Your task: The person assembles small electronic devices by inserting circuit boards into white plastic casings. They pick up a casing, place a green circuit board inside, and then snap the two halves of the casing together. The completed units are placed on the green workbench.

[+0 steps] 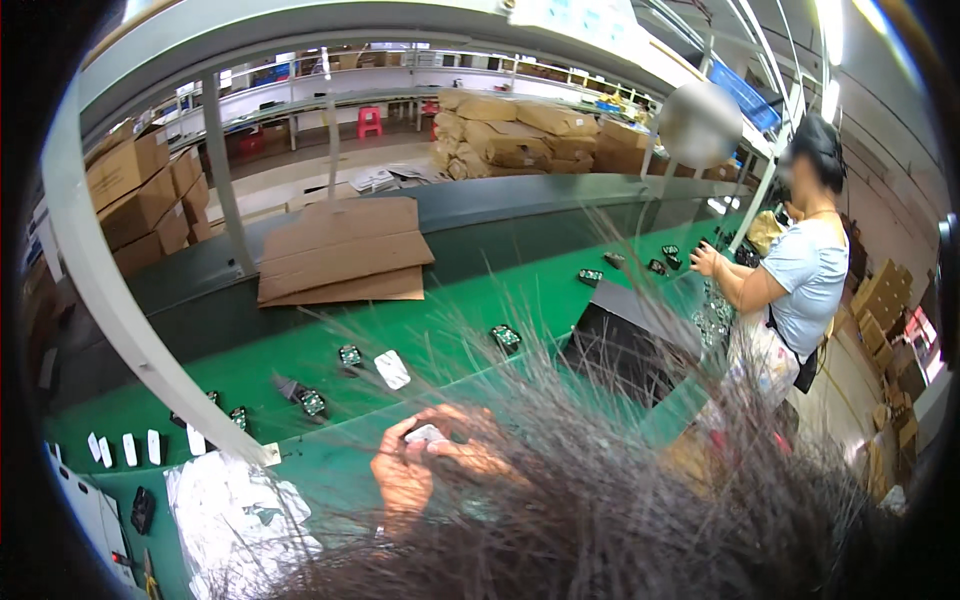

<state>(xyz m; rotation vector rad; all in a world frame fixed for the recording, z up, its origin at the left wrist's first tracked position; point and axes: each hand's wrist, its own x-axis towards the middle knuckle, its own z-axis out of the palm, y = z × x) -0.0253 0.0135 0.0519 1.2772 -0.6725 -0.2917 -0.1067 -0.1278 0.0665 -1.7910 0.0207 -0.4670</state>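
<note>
My left hand and my right hand meet over the near edge of the green work surface. Both are closed around a small white piece, with a dark part beside it between the fingers; its exact kind cannot be made out. Strands of hair cover much of my right hand. Beyond the hands lie a flat white cover and a small black housing with a green circuit board. Another such housing sits farther right, and one more rests to the left.
Several white covers stand in a row at far left, above a heap of white pieces. Brown cardboard sheets lie across the belt. A black box stands right of my hands. A co-worker handles parts at the right.
</note>
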